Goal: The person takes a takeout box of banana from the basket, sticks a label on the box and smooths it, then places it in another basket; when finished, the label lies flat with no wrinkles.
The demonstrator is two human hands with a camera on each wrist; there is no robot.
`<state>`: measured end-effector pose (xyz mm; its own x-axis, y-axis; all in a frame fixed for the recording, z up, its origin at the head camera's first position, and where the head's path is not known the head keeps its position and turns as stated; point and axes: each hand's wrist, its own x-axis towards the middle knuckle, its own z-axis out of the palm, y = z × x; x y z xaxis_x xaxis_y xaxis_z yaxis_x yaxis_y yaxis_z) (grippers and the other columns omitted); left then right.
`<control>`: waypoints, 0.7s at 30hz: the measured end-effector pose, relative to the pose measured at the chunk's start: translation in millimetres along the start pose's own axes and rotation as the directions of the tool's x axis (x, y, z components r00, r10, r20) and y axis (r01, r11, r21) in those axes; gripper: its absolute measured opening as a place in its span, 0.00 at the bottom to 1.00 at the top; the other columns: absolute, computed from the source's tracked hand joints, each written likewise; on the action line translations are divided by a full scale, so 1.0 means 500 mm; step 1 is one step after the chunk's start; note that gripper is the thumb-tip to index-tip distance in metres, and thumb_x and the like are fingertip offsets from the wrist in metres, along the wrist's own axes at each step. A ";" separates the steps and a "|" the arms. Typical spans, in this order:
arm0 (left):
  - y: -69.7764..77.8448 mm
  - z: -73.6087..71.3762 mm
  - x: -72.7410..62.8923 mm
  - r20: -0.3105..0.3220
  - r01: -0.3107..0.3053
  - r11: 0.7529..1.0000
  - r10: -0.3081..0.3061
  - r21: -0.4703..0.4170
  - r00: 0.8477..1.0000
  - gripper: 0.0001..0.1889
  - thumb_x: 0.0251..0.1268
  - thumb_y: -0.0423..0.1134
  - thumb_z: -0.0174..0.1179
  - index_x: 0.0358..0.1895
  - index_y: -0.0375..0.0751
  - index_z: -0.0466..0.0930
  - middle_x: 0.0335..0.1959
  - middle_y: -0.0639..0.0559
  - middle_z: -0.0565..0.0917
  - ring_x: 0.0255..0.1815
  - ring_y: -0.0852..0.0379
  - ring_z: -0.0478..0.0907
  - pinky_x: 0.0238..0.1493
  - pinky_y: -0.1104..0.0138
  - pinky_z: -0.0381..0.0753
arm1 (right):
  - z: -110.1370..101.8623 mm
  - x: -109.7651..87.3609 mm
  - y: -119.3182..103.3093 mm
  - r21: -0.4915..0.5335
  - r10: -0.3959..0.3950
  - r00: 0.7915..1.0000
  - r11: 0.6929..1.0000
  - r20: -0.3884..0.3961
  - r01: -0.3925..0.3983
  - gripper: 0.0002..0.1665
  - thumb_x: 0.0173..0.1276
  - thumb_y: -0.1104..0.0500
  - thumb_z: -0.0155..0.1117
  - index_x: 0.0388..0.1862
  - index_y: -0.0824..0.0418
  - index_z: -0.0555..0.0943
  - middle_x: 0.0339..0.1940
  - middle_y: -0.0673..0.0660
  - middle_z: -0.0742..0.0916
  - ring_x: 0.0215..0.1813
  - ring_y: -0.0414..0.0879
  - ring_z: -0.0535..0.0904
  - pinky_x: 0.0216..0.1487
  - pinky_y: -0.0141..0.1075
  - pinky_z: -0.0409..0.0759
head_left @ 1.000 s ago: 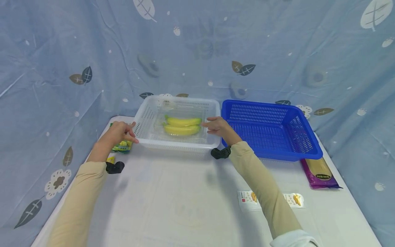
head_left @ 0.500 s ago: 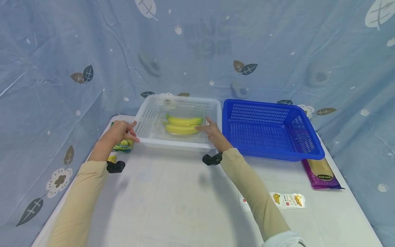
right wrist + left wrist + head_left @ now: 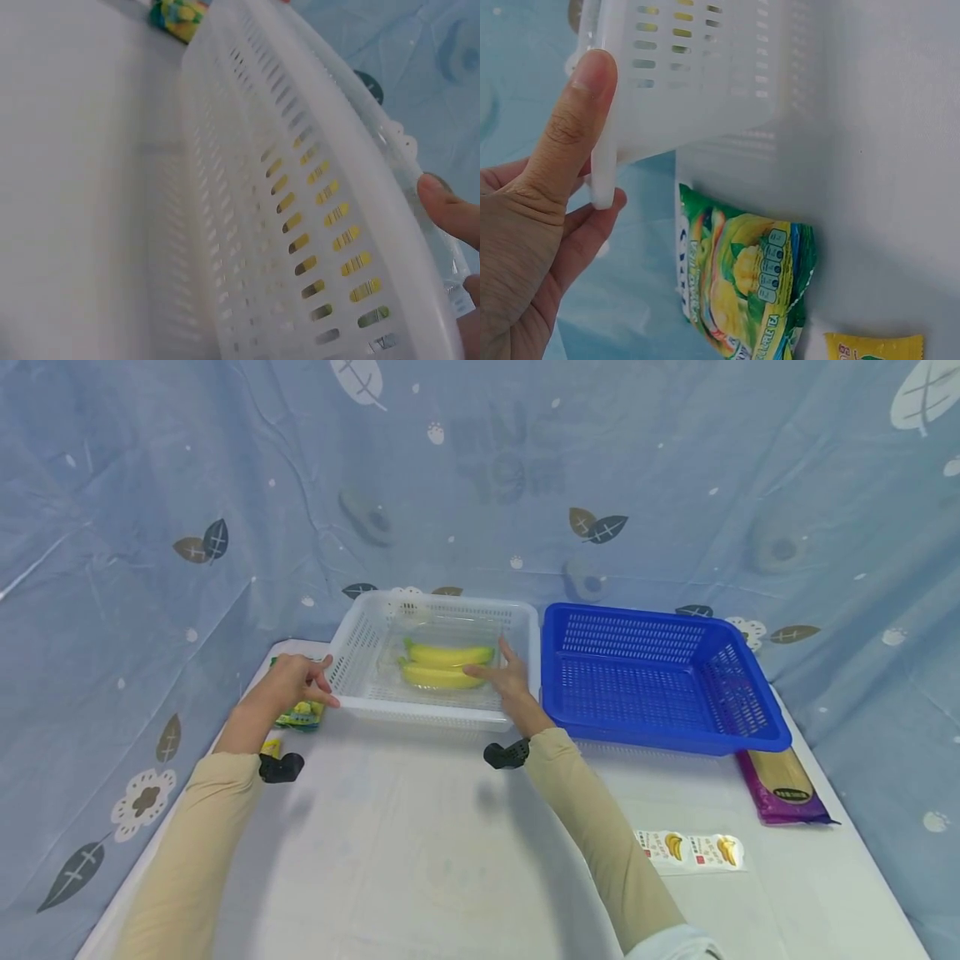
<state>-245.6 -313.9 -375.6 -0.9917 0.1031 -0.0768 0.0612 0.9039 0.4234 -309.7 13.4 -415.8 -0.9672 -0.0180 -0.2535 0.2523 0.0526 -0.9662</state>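
Note:
A white perforated plastic basket point(image 3: 420, 714) stands at the back of the table. Inside it lies a clear plastic box point(image 3: 450, 628) containing two yellow bananas point(image 3: 446, 656). My left hand point(image 3: 281, 687) pinches the basket's left rim; in the left wrist view, the thumb point(image 3: 574, 124) presses from one side with fingers curled under the rim. My right hand point(image 3: 510, 683) is over the basket's right end, thumb and index finger spread at the clear box's right corner. In the right wrist view, that thumb point(image 3: 450, 210) is by the clear plastic edge; the other fingers are mostly cut off.
To the right is a blue perforated basket point(image 3: 667, 742), with a purple packet point(image 3: 795, 806) partly under its front corner. A strip of banana-printed labels point(image 3: 693, 850) lies in front. On the left are a green-and-yellow packet point(image 3: 742, 270) and a small yellow packet point(image 3: 874, 349).
My right hand has moved left from the basket's right side onto the clear box's right end, thumb and index finger spreading apart. The left hand stays on the rim.

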 end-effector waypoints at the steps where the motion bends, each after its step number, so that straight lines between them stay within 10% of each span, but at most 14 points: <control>1: 0.000 0.000 0.000 -0.002 -0.004 1.000 0.004 -0.003 1.000 0.12 0.46 0.39 0.75 0.27 0.33 0.84 0.69 0.35 0.61 0.24 0.52 0.60 0.29 0.63 0.65 | 0.001 0.000 0.000 -0.023 -0.005 1.000 1.000 0.001 0.005 0.58 0.51 0.64 0.77 0.77 0.46 0.55 0.79 0.55 0.51 0.78 0.53 0.40 0.75 0.48 0.43; 21: 0.005 0.000 -0.005 -0.010 -0.017 1.000 0.017 -0.006 1.000 0.13 0.45 0.39 0.75 0.29 0.32 0.84 0.69 0.35 0.63 0.23 0.53 0.59 0.29 0.63 0.65 | 0.009 0.011 0.006 -0.342 -0.102 0.984 0.928 0.147 0.147 0.62 0.50 0.65 0.77 0.78 0.52 0.51 0.79 0.59 0.42 0.77 0.58 0.38 0.74 0.51 0.47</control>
<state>-242.9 -311.9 -374.6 -0.9916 0.1144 -0.0606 0.0775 0.8993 0.4303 -314.2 9.1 -420.2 -0.9727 -0.1700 -0.1577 0.0812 0.3873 -0.9184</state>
